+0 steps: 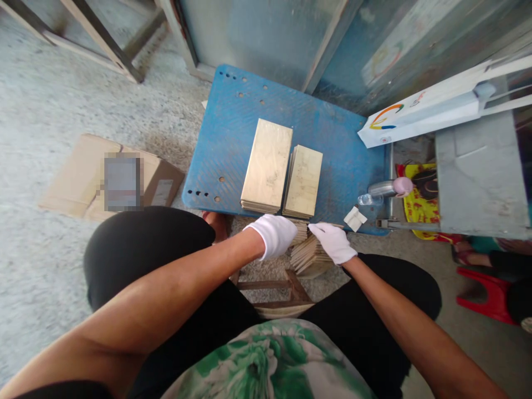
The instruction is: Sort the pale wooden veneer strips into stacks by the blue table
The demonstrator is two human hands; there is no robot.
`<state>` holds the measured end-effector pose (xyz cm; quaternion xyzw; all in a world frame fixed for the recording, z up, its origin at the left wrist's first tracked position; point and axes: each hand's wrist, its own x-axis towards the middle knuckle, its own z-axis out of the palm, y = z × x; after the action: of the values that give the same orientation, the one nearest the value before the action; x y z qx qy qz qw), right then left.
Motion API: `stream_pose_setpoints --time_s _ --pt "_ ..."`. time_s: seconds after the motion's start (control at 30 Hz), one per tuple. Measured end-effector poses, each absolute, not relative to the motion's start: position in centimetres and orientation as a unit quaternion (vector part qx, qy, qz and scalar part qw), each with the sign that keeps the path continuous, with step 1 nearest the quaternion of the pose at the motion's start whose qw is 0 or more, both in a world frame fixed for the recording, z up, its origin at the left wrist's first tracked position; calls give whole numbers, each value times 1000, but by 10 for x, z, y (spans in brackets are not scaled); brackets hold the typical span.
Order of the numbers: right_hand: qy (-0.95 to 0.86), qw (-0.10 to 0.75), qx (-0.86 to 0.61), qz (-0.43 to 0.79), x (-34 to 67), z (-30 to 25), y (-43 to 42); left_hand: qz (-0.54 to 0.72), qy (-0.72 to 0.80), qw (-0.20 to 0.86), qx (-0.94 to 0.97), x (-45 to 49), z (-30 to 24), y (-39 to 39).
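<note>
Both my hands wear white gloves and are near each other at the front edge of the blue table. My left hand (279, 235) has its fingers curled inward, and what they grip is hidden. My right hand (333, 243) is closed in a pinch, thumb and fingertips together, and anything between them is too small to make out. Below and between them, several thin wooden boards (306, 257) lean fanned in a loose pile under table height. Just beyond my hands, two neat stacks of thin rectangular boards lie on the table: a wider stack (268, 163) and a narrower stack (304, 180) beside it.
The blue table (216, 133) also bears a metal flask (383, 189), a clear plastic piece (364, 199) and crumpled paper (354, 219). A white bag (428, 113) stands at the right. A cardboard box (89, 172) lies left, and a red stool (484, 296) stands right near another person.
</note>
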<state>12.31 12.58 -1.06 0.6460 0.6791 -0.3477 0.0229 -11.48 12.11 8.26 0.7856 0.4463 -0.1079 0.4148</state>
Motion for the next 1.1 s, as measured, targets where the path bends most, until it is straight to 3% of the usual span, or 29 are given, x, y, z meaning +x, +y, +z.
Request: stream_pose_setpoints --time_s 0.13,0.23,0.37,0.5,0.83,1.1 --pt "550 -46 704 -447 130 -11 160 -49 459 449 766 -92 49 119" --pt "372 -122 731 -559 128 -17 174 -7 542 469 697 -79 21 124" --pt "252 -185 730 -608 119 -24 181 89 638 473 600 -70 -1 137" --pt "235 -190 709 -638 112 -29 184 142 665 485 549 -62 -8 148" --pt "251 -192 697 -644 109 -44 192 121 697 511 488 -54 -14 168" --pt "292 -148 679 -657 107 -37 195 38 683 467 561 -49 -5 160"
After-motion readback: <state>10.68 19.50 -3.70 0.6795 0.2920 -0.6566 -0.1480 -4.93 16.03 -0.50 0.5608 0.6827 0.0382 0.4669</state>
